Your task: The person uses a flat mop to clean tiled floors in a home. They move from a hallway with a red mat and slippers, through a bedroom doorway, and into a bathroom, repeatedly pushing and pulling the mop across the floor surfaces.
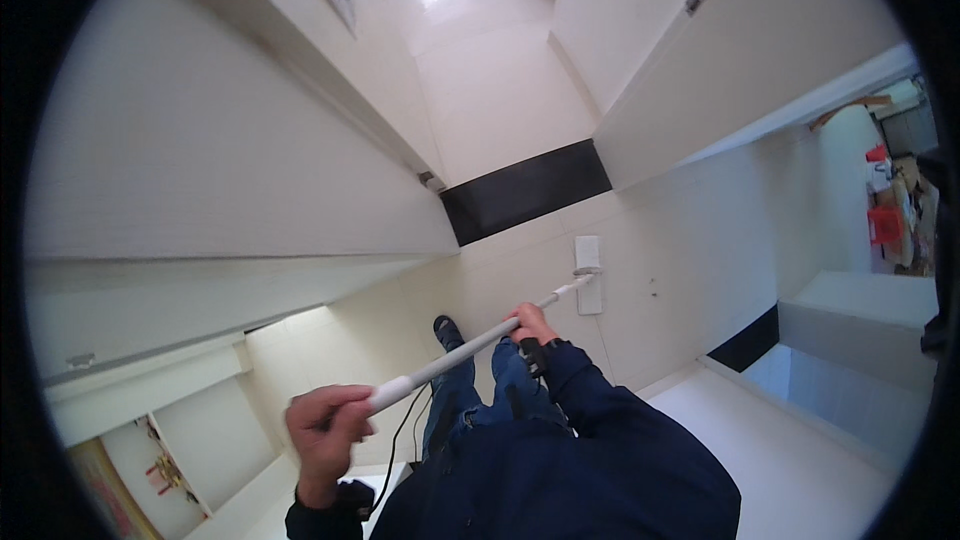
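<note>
A flat mop with a white rectangular head (590,294) lies on the pale tiled floor, and its light grey pole (469,349) slants down to the left towards me. My left hand (330,431) is closed around the white grip at the pole's upper end. Farther down the pole, my right hand (531,322) is wrapped around the grey tube. Both wrists carry dark bands or devices, and a black cable hangs near the left one. The mop head stands to the right of and beyond my feet.
A black threshold strip (529,191) crosses the doorway ahead, between a white door (720,60) on the right and a white panel (202,135) on the left. Small dark specks lie on the floor right of the mop head. Shelves with objects stand at the lower left.
</note>
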Motion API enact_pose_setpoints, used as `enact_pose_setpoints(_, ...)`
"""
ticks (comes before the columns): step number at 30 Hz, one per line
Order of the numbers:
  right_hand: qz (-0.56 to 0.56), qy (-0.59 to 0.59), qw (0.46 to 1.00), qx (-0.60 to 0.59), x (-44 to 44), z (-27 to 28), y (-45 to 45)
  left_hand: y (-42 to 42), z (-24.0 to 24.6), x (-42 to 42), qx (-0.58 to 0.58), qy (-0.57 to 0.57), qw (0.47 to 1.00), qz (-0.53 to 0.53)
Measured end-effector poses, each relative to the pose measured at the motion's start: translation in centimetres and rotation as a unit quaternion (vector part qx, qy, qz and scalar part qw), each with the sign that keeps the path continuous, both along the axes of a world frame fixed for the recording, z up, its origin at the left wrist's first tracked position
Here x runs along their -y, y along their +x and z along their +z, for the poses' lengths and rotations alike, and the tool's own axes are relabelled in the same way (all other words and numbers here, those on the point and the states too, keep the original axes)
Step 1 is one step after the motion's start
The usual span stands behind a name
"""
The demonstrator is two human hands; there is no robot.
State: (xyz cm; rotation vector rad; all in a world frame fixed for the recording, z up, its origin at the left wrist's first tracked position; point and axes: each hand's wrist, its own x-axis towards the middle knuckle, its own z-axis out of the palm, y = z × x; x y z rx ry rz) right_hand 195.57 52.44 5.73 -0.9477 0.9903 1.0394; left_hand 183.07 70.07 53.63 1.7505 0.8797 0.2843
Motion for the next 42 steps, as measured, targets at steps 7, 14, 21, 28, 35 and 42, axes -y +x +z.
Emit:
enact_pose_setpoints(7,0.020,0.104,0.994,0.031,-9.2,5.9,0.8,-1.8,2.1,-0.5,0.205,0.133,0.968,-0.055)
enact_pose_setpoints(14,0.048,0.148,0.984,0.088,-5.6,6.0,4.0,3.1,0.6,-0.4,0.215,0.114,0.962,-0.122)
enact_pose_setpoints(21,-0.034,-0.009,0.999,0.034,3.1,0.8,6.7,5.8,-4.2,0.3,0.114,-0.082,0.985,-0.096)
enact_pose_setpoints(28,0.070,0.019,0.957,0.282,-5.0,1.8,8.5,6.3,-1.2,-3.9,0.204,0.025,0.979,-0.017)
enact_pose_setpoints(35,0.020,0.123,0.991,0.038,-16.5,6.4,14.4,12.7,1.7,-0.9,0.246,0.197,0.944,-0.093)
enact_pose_setpoints(42,-0.010,0.180,0.983,-0.013,-13.3,6.2,22.0,21.3,1.5,2.0,0.237,0.226,0.933,-0.150)
